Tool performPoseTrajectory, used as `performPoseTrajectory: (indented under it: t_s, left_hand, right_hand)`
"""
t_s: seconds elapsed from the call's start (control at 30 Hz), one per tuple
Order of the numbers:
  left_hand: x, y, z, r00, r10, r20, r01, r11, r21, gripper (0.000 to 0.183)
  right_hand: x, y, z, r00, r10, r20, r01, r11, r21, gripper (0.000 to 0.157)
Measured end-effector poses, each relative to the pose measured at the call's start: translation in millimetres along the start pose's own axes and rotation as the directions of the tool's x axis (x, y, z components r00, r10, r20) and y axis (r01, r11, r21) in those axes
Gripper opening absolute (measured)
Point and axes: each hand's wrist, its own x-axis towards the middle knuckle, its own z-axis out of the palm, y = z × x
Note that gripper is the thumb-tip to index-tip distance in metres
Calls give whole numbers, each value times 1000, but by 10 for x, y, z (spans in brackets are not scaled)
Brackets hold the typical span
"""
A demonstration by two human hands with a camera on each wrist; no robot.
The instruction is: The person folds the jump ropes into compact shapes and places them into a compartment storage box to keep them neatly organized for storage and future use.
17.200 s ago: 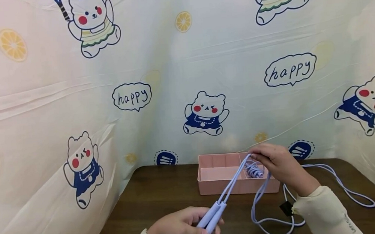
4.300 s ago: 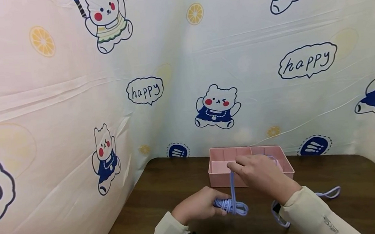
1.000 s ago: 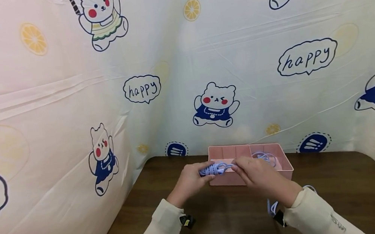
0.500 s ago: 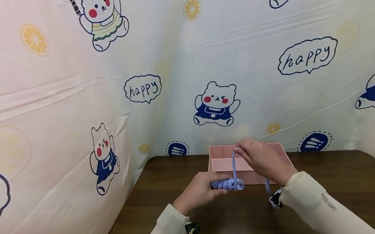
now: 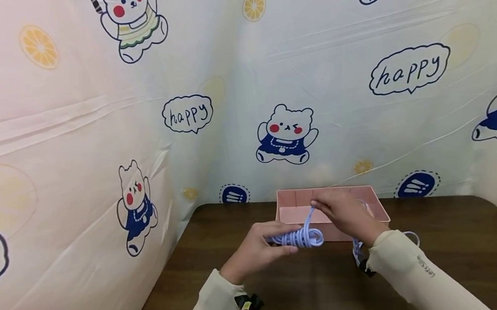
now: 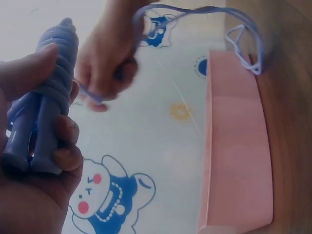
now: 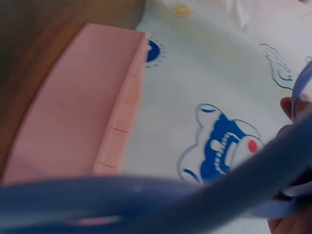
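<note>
My left hand [image 5: 255, 249] holds a lavender-blue jump rope [image 5: 303, 238] by its two handles, above the table in front of the pink box. In the left wrist view, the paired handles [image 6: 46, 126] lie in the palm, the thumb on the rope coils [image 6: 61, 61] wound tightly round them. My right hand [image 5: 350, 215] pinches the rope's running length, pulled up from the coils. More loose rope [image 5: 357, 249] hangs below my right hand near the wrist. In the right wrist view, blurred strands [image 7: 146, 200] cross close to the camera.
A pink divided box [image 5: 334, 233] stands at the back of the dark wooden table [image 5: 288, 291], partly hidden by my right hand. A rope loop [image 5: 412, 237] shows right of my right wrist. Behind hangs a printed curtain [image 5: 234, 146].
Since the earliest frame, the long loose rope has been wound round the handles and less lies on the table. Within the last second, my right hand rose and the bundle lowered slightly.
</note>
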Motion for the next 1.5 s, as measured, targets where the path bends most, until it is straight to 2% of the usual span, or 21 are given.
performPoseTrajectory:
  t_s: [0.17, 0.4, 0.47, 0.53, 0.67, 0.77, 0.9, 0.97, 1.03, 1.13, 1.23, 1.3, 1.4, 1.5]
  left_hand:
    - [-42, 23, -106, 991, -72, -111, 65, 996, -65, 41]
    - [-55, -45, -160, 964, -156, -215, 142, 986, -83, 42]
    - [-45, -44, -159, 952, -194, -235, 177, 980, -94, 43]
    - [-29, 30, -157, 938, -237, -252, 223, 971, -84, 46]
    - [-22, -19, -114, 906, -313, -285, 306, 949, -71, 47]
    - [-43, -142, -72, 902, -351, -251, 335, 936, -108, 45]
    - [-62, -142, -77, 920, -385, -78, 369, 915, -165, 46]
    - [-67, -145, -90, 928, -373, 15, 369, 910, -189, 48]
    - [-73, -152, -95, 933, -353, 68, 360, 915, -184, 50]
    - [-76, -169, -79, 944, -320, 74, 328, 934, -142, 50]
    - [-73, -191, -49, 958, -284, 36, 285, 958, -23, 53]
    - [-66, -206, -32, 964, -266, 18, 264, 961, 76, 57]
    - [-47, -216, -18, 956, -293, 14, 283, 933, 221, 60]
    - [-37, -223, -16, 923, -385, 16, 363, 882, 301, 60]
  right_hand:
    - [-157, -13, 223, 997, -82, -13, 82, 996, -48, 8]
    - [-304, -134, 381, 996, -61, 62, 57, 997, 59, 15]
    - [-329, -152, 411, 992, -84, 90, 77, 993, 84, 17]
    - [-354, -166, 438, 985, -130, 111, 120, 989, 87, 18]
    - [-395, -215, 494, 969, -205, 136, 200, 978, 51, 19]
    - [-414, -253, 530, 957, -245, 157, 247, 969, 12, 17]
    - [-439, -263, 566, 941, -279, 192, 291, 956, -33, 24]
    - [-457, -264, 571, 939, -275, 209, 288, 957, -34, 26]
    - [-475, -270, 563, 938, -259, 230, 270, 963, -15, 23]
    - [-490, -302, 535, 934, -249, 257, 250, 968, 26, 14]
    - [-492, -351, 491, 928, -247, 280, 236, 969, 71, 10]
    - [-494, -386, 452, 927, -247, 282, 231, 969, 89, 12]
    - [-507, -423, 407, 936, -233, 265, 221, 973, 73, 13]
    - [-529, -442, 379, 953, -208, 219, 206, 978, 32, 12]
